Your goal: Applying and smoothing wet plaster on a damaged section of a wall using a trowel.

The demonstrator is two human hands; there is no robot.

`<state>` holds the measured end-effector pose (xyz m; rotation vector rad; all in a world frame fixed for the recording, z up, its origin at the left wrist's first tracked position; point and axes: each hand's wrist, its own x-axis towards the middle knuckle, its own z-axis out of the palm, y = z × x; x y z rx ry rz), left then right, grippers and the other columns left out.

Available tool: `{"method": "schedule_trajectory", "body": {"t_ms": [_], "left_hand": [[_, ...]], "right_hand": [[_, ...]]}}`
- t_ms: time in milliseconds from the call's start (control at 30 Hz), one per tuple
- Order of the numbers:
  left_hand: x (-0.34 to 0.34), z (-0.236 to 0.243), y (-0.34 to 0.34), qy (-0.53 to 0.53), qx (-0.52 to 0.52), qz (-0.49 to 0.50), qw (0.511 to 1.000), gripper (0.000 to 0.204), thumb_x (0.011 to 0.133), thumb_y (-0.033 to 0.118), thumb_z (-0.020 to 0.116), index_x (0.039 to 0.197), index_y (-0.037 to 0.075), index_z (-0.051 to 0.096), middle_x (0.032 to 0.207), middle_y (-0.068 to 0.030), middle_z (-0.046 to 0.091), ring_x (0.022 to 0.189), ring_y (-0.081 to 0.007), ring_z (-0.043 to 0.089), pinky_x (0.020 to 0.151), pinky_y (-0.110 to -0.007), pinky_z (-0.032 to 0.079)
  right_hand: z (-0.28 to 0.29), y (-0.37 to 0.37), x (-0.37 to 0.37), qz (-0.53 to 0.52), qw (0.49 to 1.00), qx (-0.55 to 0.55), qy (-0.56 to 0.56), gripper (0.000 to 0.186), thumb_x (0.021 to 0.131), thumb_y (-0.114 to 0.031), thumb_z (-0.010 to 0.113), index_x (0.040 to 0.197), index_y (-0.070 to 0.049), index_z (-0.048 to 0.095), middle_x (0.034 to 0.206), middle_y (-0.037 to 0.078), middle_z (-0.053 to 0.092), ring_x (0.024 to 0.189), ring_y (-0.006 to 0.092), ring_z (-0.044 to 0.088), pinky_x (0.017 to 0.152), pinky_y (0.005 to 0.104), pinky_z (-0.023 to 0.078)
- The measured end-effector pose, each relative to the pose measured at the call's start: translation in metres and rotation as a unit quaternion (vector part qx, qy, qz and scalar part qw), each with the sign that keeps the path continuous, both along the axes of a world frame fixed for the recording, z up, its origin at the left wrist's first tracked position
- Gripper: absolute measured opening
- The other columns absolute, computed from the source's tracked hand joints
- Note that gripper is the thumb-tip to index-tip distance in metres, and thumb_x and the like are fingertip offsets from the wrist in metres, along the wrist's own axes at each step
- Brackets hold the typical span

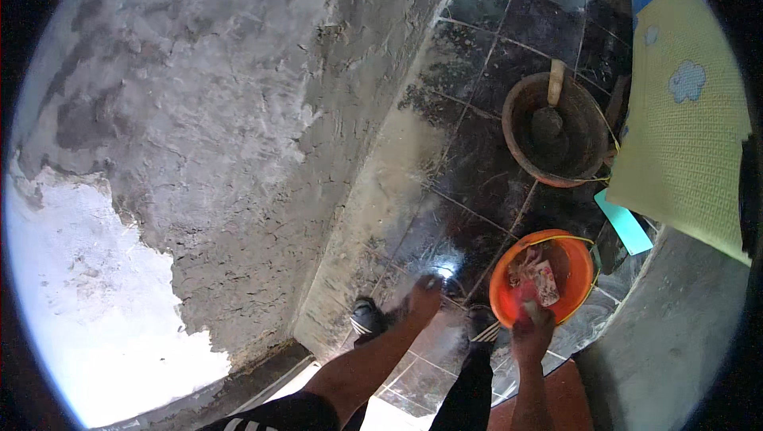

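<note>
My right hand (532, 332) reaches over the near rim of an orange bucket (500, 301). Its fingers are closed around something reddish, blurred and partly hidden by the hand. Within the bucket lie a pale patterned piece (546, 284) and some pinkish bits. Low over the tiled floor, my left hand (426, 297) is closed, with a small dark shape at its fingertips that I cannot make out. Just beyond those fingers a bright white spot (445, 270) shines on dark tiles; whether it is a lamp or a reflection is unclear.
Behind the bucket stands a dirt-crusted basin (515, 133) with a scoop-like tool (555, 81) in it. A rough plastered wall (262, 216) rises on the left. Yellow padded sheeting (683, 129) and a turquoise flat piece (624, 221) are on the right. My shoes (367, 317) stand on tiles.
</note>
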<state>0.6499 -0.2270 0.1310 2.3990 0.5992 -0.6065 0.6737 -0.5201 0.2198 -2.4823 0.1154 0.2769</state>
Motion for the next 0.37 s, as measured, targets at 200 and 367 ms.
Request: {"method": "schedule_trajectory", "body": {"t_ms": [200, 367], "left_hand": [[-0.201, 0.046, 0.109, 0.063, 0.027, -0.153, 0.986, 0.026, 0.100, 0.019, 0.049, 0.117, 0.006, 0.064, 0.122, -0.0178, 0.065, 0.111, -0.0304, 0.063, 0.094, -0.040, 0.049], [-0.260, 0.080, 0.183, 0.039, -0.154, 0.018, 0.987, 0.028, 0.105, 0.023, 0.047, 0.124, 0.007, 0.060, 0.128, -0.0140, 0.063, 0.119, -0.0254, 0.059, 0.097, -0.032, 0.045]], "right_hand": [[-0.037, 0.037, -0.043, -0.161, 0.985, -0.061, -0.023, 0.065, 0.075, -0.017, 0.080, 0.129, 0.006, 0.052, 0.123, 0.024, 0.055, 0.119, 0.0465, 0.052, 0.106, 0.0551, 0.039], [-0.041, 0.081, -0.066, -0.381, 0.915, -0.096, 0.095, 0.077, 0.083, -0.027, 0.079, 0.145, 0.001, 0.043, 0.150, 0.022, 0.044, 0.138, 0.0451, 0.041, 0.116, 0.0514, 0.032]]}}
